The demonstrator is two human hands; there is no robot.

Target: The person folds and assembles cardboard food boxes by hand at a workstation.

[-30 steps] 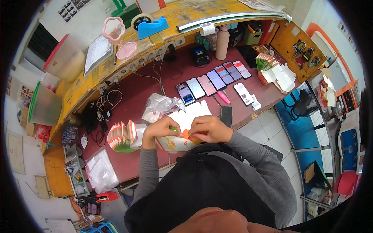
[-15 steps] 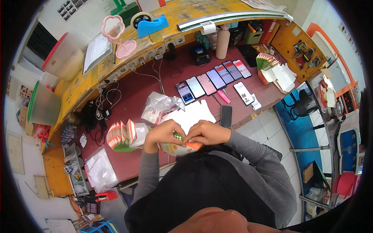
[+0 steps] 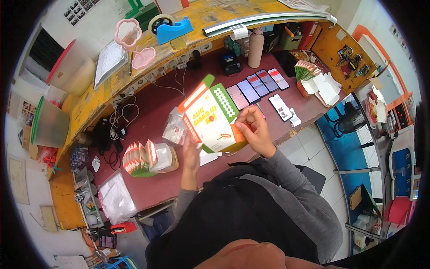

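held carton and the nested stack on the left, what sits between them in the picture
In the head view, the left hand and a clear plastic bag lie between the carton and the stack.

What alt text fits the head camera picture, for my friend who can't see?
A person's left hand and right hand hold up a white, green and orange cardboard carton over a dark red desk. Phones lie in a slanted row to the right, with a beige bottle behind them; more cartons are bunched to the left.
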